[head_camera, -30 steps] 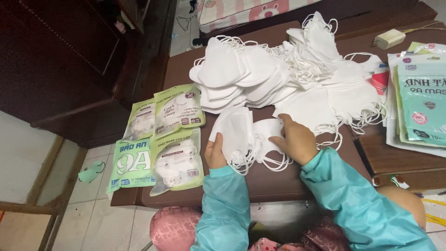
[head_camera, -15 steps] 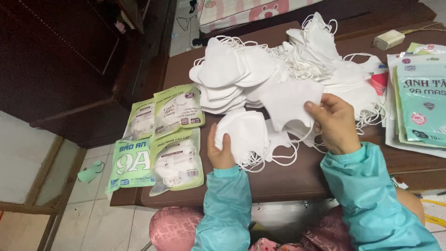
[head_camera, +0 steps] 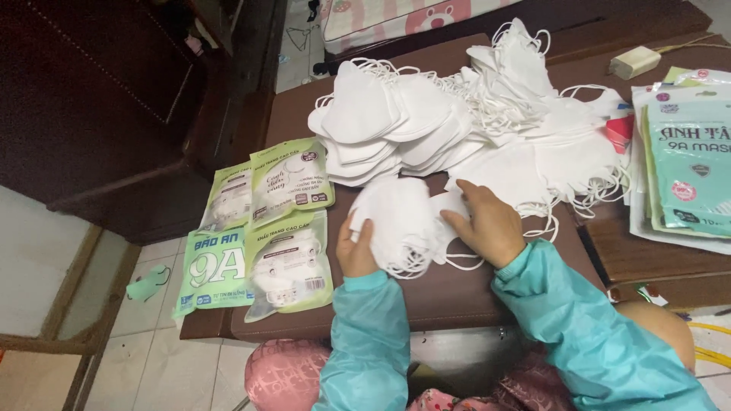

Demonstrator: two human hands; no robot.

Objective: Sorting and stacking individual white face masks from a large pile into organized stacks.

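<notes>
Green mask packets (head_camera: 263, 228) lie left of left hand (head_camera: 356, 251) holding white masks (head_camera: 400, 221).

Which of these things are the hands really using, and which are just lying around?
In use:
- left hand and right hand, both on the small stack of white masks
- big heap of white masks close behind

Lying about:
- green mask packets
- teal packets
- small beige box
- green mask on the floor
</notes>
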